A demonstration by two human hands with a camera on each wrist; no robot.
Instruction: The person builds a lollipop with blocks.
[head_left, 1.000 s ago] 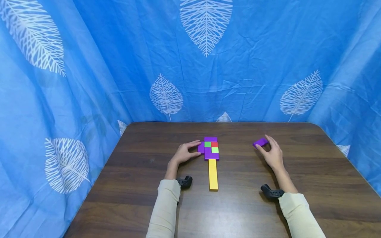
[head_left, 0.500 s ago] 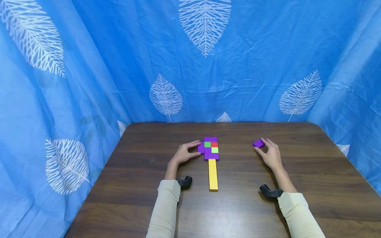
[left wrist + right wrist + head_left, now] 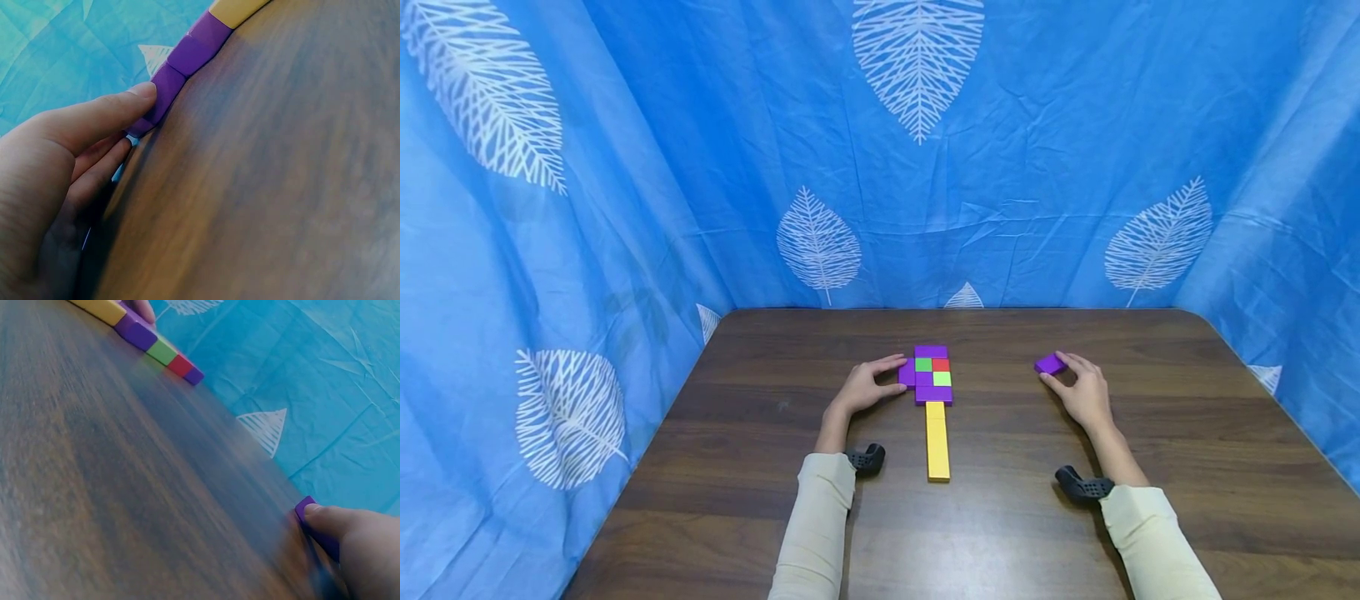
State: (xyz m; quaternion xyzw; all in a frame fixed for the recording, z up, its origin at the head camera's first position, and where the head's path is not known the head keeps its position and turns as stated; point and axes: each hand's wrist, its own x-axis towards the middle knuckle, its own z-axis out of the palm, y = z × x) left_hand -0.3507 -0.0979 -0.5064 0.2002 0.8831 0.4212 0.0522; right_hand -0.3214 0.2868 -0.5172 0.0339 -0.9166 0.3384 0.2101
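Observation:
My left hand [image 3: 859, 388] pinches a purple block [image 3: 907, 374] between thumb and fingers, at the left side of a flat block arrangement. That arrangement has a purple block [image 3: 931, 352] at its far end, a green block [image 3: 923, 365], a red block [image 3: 941, 365], a light green block [image 3: 942, 378] and a purple block [image 3: 933, 395] at the near end. A yellow strip [image 3: 937, 442] runs from it toward me. Off to the right, my right hand [image 3: 1086, 395] pinches a separate purple block [image 3: 1050, 364], also seen in the right wrist view with the thumb [image 3: 319, 515] on it.
Everything lies on a brown wooden table [image 3: 1000, 517]. A blue curtain [image 3: 1037, 150] with white leaf prints hangs behind its far edge and along both sides. A black wrist device [image 3: 867, 460] is on the left wrist, another black wrist device [image 3: 1082, 485] on the right.
My right hand has moved slightly left, and the purple block in it has shifted a little left and turned. My left hand and the block arrangement have stayed in place.

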